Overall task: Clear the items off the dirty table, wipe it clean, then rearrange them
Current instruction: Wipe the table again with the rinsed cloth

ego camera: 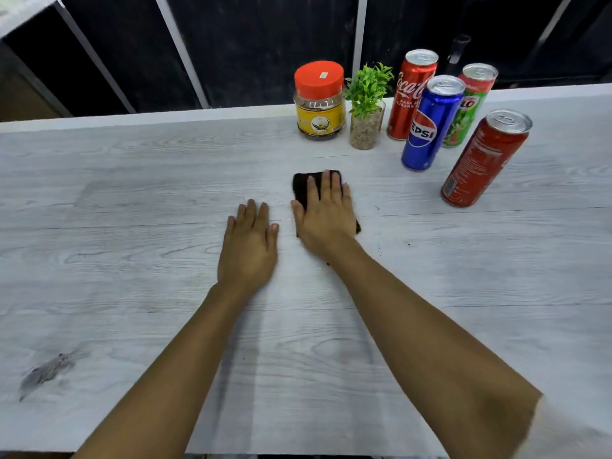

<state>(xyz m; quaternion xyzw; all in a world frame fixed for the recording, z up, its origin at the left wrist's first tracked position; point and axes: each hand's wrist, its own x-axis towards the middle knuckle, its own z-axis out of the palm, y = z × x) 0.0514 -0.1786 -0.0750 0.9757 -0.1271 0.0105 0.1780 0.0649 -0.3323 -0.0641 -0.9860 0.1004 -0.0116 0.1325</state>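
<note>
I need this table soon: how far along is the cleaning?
Cleared: the jar, plant and cans stand grouped at the far right. In hand: the right hand presses a dark cloth on the table, left hand flat beside it. Left: the grey smudge near left, then rearranging.

Behind the table (132, 200) there is a dark, almost black wall (258, 44). Thin pale strips (180, 51) divide it into panels from top to bottom. In the top left corner a pale ledge (23, 11) shows, and below it a brown patch (20, 101) which I cannot identify. The table top is light grey with a wood pattern, and its far edge is white. The light is bright and even, with only soft shadows.
</note>
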